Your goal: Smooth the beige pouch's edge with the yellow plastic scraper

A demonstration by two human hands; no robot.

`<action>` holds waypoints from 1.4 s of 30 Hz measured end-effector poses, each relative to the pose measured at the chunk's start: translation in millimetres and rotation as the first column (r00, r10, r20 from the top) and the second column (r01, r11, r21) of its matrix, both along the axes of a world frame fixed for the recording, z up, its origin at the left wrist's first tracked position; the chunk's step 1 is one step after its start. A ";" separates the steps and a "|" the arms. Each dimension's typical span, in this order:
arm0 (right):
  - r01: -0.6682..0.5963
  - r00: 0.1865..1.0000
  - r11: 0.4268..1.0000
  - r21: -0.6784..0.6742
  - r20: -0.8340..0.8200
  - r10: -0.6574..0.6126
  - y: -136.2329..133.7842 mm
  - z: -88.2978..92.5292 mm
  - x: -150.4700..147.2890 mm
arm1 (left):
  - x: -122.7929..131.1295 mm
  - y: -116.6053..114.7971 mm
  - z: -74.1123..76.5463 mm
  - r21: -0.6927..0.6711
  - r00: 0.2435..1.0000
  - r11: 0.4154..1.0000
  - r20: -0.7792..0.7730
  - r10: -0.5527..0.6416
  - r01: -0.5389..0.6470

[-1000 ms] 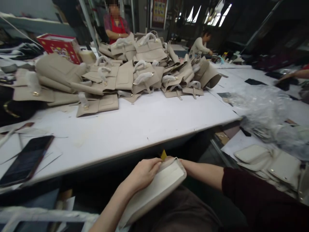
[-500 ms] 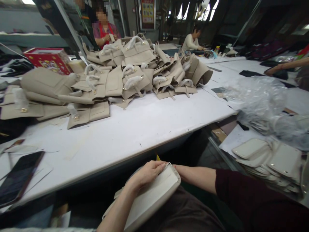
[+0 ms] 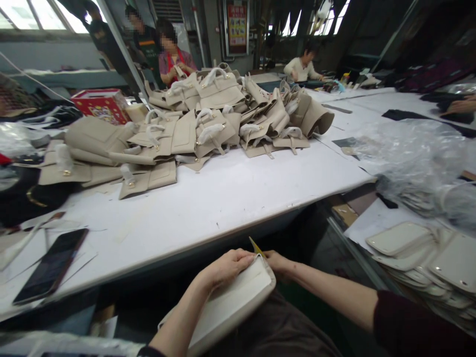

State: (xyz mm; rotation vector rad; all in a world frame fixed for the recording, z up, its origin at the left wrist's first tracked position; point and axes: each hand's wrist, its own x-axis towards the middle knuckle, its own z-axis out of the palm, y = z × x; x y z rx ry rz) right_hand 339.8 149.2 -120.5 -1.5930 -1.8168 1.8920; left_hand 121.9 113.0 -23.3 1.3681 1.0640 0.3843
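Note:
A cream bag panel lies on my lap below the table edge. My left hand is curled over its far edge, gripping it. My right hand is closed at the panel's far corner, beside a small yellow tool that sticks up between the two hands. The right fingers are partly hidden behind the panel, so what they hold is unclear.
A white table carries a heap of beige bag pieces, a red box and a dark phone at front left. Cream panels and clear plastic lie at right. Other people work at the far side.
The view has tilted up and shifted a little. My right hand has come into sight at the panel's corner and the yellow tool stands up more plainly. Left hand keeps its hold.

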 end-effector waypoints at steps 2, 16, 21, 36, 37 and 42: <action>0.050 0.999 0.999 0.001 0.021 -0.050 7.3 6.8 29.3 | -1.0 0.5 1.4 -0.012 1.000 1.000 -0.009 0.014 -0.014; -0.532 0.847 0.827 0.181 0.105 0.521 70.0 96.5 28.1 | 3.4 -3.2 -14.3 -0.063 0.956 0.954 -0.049 0.290 -0.293; -0.767 0.638 0.277 0.579 0.641 0.426 77.0 107.6 6.8 | 6.6 -4.1 -7.2 -0.008 0.941 0.944 -0.077 0.329 -0.331; -0.842 0.486 0.027 0.539 0.735 0.472 78.3 117.4 -23.7 | 9.1 -5.9 7.9 0.145 0.966 0.962 -0.085 0.246 -0.232; -0.843 0.482 0.022 0.538 0.736 0.475 78.0 117.7 -24.1 | 9.0 -6.1 8.5 0.143 0.964 0.962 -0.093 0.248 -0.234; -0.831 0.492 0.018 0.556 0.721 0.488 78.3 116.8 -25.1 | 8.5 -7.3 10.7 0.142 0.959 0.962 -0.130 0.253 -0.234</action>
